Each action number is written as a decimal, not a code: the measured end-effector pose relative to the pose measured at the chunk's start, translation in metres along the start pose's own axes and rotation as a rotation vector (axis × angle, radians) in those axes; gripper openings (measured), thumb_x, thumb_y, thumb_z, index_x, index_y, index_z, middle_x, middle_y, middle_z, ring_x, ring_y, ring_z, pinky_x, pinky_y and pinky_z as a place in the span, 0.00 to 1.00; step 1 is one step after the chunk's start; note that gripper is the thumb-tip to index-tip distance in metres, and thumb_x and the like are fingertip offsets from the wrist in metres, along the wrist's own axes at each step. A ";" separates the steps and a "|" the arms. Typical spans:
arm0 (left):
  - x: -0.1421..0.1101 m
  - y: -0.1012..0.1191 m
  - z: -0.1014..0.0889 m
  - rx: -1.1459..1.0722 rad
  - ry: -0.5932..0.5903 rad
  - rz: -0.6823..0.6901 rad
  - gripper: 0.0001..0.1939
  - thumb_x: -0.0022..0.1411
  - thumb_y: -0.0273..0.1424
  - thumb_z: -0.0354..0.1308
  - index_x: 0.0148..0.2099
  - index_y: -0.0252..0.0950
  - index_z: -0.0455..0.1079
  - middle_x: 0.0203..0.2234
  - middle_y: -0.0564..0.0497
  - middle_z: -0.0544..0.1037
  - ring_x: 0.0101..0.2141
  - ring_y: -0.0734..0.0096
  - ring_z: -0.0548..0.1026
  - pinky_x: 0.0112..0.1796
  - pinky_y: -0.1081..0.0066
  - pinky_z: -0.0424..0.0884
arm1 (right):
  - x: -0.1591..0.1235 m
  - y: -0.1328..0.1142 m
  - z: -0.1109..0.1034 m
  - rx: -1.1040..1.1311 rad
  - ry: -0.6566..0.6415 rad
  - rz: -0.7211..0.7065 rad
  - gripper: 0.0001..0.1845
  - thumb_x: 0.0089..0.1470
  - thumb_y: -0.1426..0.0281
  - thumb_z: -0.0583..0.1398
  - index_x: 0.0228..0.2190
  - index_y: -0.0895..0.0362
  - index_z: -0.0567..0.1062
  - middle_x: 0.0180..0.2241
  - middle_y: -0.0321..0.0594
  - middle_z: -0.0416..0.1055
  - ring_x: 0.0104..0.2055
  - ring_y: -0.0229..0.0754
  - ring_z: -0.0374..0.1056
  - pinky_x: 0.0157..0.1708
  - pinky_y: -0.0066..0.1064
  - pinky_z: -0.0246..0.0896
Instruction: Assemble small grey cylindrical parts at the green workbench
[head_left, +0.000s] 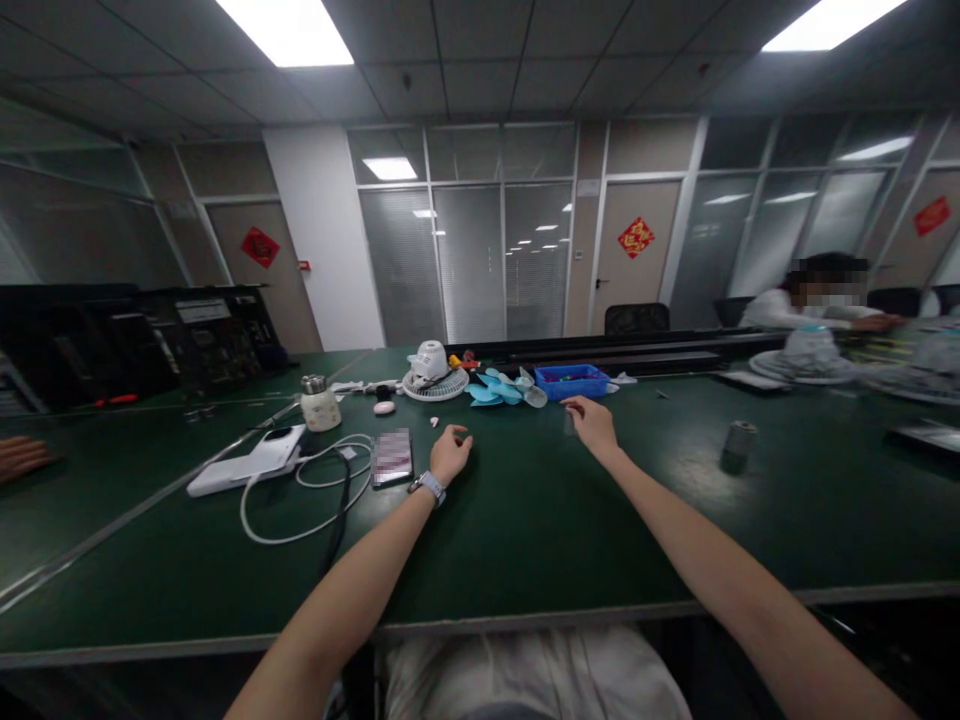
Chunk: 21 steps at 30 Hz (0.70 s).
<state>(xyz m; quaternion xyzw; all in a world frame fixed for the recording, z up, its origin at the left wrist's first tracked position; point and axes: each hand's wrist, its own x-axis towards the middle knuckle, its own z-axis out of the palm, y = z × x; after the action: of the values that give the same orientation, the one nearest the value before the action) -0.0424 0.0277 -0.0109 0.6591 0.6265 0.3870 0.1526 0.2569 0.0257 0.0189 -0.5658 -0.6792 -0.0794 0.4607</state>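
Observation:
My left hand (450, 452) rests on the dark green table (525, 520) with its fingers curled loosely, a watch on the wrist; nothing shows in it. A phone (391, 457) lies just to its left. My right hand (592, 422) reaches forward over the table, fingers bent and pinched around a small clear object I cannot make out. Beyond it lie a blue fan blade (501, 390), a blue tray (574, 381) of small parts and a white fan grille with its motor (433, 375).
A white power bank with looping cables (251, 462), a small jar (319, 404) and a grey cylinder (739, 440) lie on the table. Another person (817, 310) works at the far right. A stranger's hand (22, 456) shows at the left edge.

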 end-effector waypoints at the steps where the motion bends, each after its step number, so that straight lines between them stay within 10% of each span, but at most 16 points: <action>1: 0.001 -0.001 0.001 0.003 0.001 0.000 0.16 0.58 0.37 0.54 0.47 0.36 0.67 0.35 0.47 0.76 0.35 0.67 0.74 0.35 0.71 0.65 | 0.001 0.000 0.000 -0.013 0.012 -0.003 0.14 0.54 0.74 0.52 0.38 0.54 0.75 0.38 0.38 0.75 0.40 0.42 0.69 0.43 0.32 0.60; 21: 0.001 0.000 0.000 0.054 -0.029 0.001 0.17 0.58 0.38 0.53 0.48 0.37 0.66 0.36 0.47 0.77 0.35 0.67 0.74 0.35 0.71 0.65 | 0.005 0.000 0.001 -0.101 -0.037 0.161 0.11 0.54 0.70 0.54 0.36 0.53 0.76 0.36 0.39 0.76 0.40 0.43 0.70 0.43 0.33 0.61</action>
<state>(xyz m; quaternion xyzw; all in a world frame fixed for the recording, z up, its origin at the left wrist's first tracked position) -0.0428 0.0287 -0.0102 0.6689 0.6343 0.3601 0.1437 0.2563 0.0299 0.0219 -0.6426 -0.6350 -0.0659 0.4237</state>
